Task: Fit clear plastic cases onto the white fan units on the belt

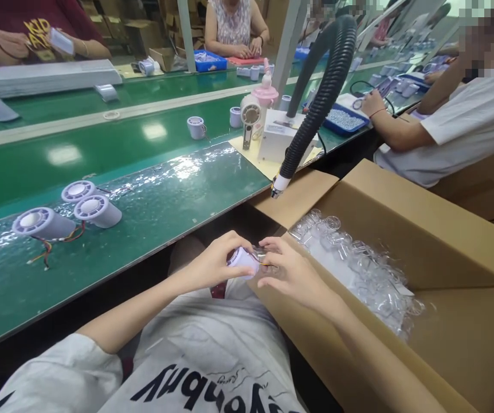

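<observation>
In front of my lap, my left hand (230, 261) grips a small lavender fan housing (243, 264), fingers and thumb wrapped round its side. Thin red, yellow and black wires (265, 263) trail from the housing's right end toward my right hand (287, 269). Curled fingers and thumb of that hand hold what looks like a clear plastic part (268, 252) against the wired end; its outline is hard to make out. On the bench to the left stand three similar housings, one (43, 222) in front with its wires lying loose and another (97, 210) close beside it.
An open carton (457, 332) at my right holds many clear plastic parts (359, 269). Over its near corner hangs a black flexible hose (316, 103). A handheld fan (250, 115) and a pink bottle (266, 92) stand by a white box (281, 137). Co-workers sit opposite and at right.
</observation>
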A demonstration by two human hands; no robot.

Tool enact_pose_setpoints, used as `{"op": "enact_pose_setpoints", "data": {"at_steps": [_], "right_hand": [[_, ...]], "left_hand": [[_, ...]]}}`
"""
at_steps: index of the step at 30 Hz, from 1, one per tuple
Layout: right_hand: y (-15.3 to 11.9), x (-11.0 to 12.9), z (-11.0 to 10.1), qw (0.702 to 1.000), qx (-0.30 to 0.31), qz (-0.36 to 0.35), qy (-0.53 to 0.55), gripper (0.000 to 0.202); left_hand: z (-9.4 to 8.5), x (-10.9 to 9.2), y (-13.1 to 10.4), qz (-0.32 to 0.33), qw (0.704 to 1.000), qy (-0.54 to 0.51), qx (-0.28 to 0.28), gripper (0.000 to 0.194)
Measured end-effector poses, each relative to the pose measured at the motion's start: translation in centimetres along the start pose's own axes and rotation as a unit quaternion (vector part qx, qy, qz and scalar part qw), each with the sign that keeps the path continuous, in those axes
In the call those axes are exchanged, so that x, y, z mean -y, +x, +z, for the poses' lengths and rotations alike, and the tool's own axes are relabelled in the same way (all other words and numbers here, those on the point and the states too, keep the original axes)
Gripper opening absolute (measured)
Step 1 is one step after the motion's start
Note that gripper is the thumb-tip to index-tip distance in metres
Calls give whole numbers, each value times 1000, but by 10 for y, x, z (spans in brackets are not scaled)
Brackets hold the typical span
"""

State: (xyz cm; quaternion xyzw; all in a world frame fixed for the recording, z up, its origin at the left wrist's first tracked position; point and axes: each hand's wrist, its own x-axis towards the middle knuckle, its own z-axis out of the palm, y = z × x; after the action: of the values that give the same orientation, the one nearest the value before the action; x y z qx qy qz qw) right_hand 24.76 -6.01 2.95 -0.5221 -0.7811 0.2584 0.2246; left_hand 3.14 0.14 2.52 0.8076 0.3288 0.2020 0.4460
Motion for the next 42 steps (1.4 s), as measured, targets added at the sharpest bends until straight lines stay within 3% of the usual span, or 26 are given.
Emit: {"op": "enact_pose_setpoints", "data": {"at_steps": [1, 3, 5, 8, 12, 14, 17, 20, 28, 42], "right_hand": [[-1, 1, 0, 998, 3, 16, 63, 6], [-1, 4, -1, 985, -12, 50, 162, 21], [1, 5, -1, 972, -37, 84, 218, 31], [3, 3, -1, 949, -66, 124, 284, 34], [2, -4, -1, 908, -94, 145, 381, 31], [-1, -5, 0, 922, -84, 111, 361, 17], [-8, -5, 2, 969, -66, 16, 236, 35], [-16, -6, 5, 981, -68, -37, 181, 33], [-21, -5, 4, 961, -38, 18, 272, 40], [-22, 1, -1, 924, 12, 102, 368, 41]], "left_hand": [[3, 3, -1, 3, 1000, -1, -22, 48], [10, 12, -2, 20, 998, -8, -53, 65], [16, 19, -2, 50, 997, -11, -59, 70], [21, 23, -1, 71, 997, -37, -16, 68], [23, 16, -5, 13, 986, -164, 13, 69], [22, 14, -8, -35, 972, -234, -2, 69], [20, 14, -12, -95, 946, -309, -1, 70], [17, 16, -16, -103, 940, -323, 37, 74], [14, 14, -18, 19, 972, -236, 10, 80], [14, 14, -22, 73, 979, -191, 21, 80]]}}
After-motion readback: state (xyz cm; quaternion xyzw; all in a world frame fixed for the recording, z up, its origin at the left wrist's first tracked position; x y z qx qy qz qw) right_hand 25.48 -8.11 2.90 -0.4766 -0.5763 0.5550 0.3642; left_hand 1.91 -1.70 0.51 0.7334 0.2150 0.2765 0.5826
